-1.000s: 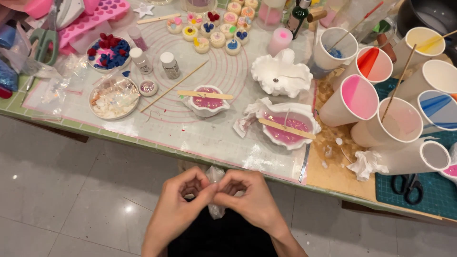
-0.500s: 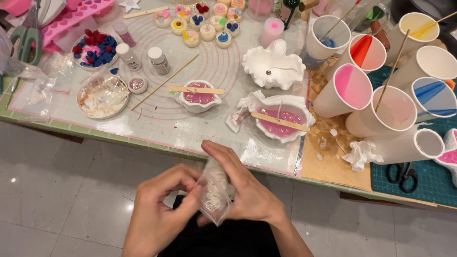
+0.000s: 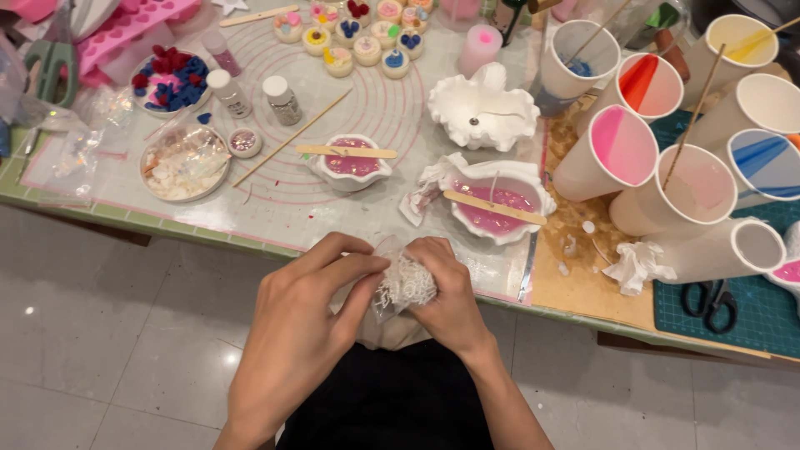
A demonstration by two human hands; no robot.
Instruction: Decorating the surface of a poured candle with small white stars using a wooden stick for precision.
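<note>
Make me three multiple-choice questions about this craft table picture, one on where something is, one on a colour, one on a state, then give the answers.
1. Where is the small clear bag of white bits?
A. between both hands at the table's near edge
B. inside a paper cup
C. on the green cutting mat

2. What colour is the liquid in the two white shell-shaped dishes?
A. blue
B. pink
C. yellow

3. How does the black-handled pair of scissors lie?
A. held in the right hand
B. standing in a cup
C. flat on the green cutting mat

Answers:
1 A: the left hand and right hand pinch the bag between them.
2 B: the near dish and the far dish both hold pink liquid, each with a wooden stick across it.
3 C: the scissors rest untouched on the mat.
</note>
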